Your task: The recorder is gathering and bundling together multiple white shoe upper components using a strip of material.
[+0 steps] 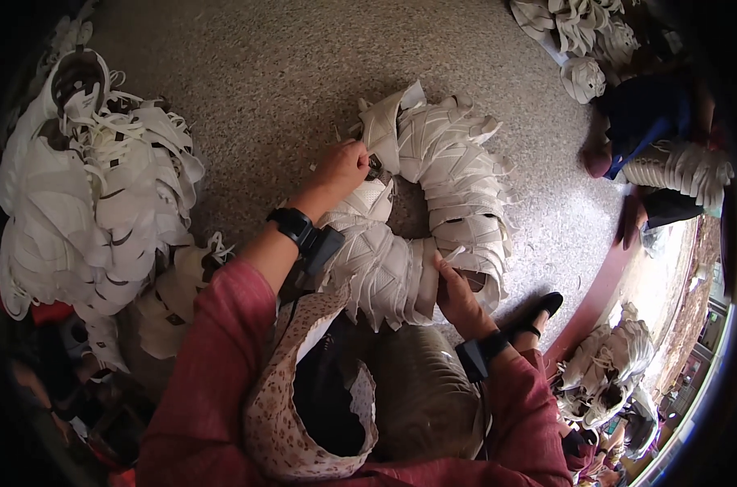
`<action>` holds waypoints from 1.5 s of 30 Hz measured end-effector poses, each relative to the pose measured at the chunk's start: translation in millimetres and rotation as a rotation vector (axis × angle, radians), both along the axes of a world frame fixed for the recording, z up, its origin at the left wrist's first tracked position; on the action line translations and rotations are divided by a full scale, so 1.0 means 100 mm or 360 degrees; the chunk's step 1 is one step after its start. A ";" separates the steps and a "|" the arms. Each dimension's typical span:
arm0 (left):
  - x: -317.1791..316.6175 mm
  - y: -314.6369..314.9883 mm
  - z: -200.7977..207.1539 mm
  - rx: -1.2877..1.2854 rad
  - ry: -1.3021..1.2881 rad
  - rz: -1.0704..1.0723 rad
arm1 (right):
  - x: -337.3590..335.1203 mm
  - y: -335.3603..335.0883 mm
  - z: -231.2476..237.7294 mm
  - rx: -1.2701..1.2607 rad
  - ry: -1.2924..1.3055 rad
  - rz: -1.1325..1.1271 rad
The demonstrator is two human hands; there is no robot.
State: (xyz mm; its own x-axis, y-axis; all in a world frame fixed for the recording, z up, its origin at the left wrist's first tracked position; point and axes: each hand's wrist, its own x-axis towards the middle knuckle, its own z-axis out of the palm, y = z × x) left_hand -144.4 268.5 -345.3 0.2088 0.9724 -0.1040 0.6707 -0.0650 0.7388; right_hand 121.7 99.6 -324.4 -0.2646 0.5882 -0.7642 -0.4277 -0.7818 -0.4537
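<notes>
In front of me on the floor, white shoe uppers (466, 207) are nested one into another in a bent, nearly closed ring. At the ring's left side my left hand (345, 169) is closed, its fingertips pressed together beside a dark-lined opening. What they pinch is hidden. My right hand (462, 302) grips the near right part of the ring, thumb on top of a shoe upper (421, 280) and fingers partly hidden under it. Black bands with small boxes sit on both wrists.
A tall heap of white shoe uppers (100, 195) stands at the left. More lie in piles at the far right (583, 77) and near right (612, 365). Other people sit at the right; a foot in a black shoe (539, 312) rests close to the ring. A patterned cloth (283, 414) lies against me.
</notes>
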 end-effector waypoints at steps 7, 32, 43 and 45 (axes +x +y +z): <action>-0.02 -0.04 0.00 -0.0462 0.0363 -0.0102 | -0.09 -0.13 -0.14 0.0338 -0.0186 0.0067; 0.01 0.04 0.01 -0.1090 -0.0476 -0.0446 | 0.05 -0.17 -0.15 -0.0092 -0.0070 -0.0152; 0.02 -0.08 0.22 -0.1284 -0.1751 0.0498 | 0.26 -0.08 -0.10 0.0121 -0.0321 0.0515; -0.07 -0.13 0.11 -0.1257 -0.1733 0.0669 | 0.26 -0.10 0.07 0.0033 -0.0382 0.0530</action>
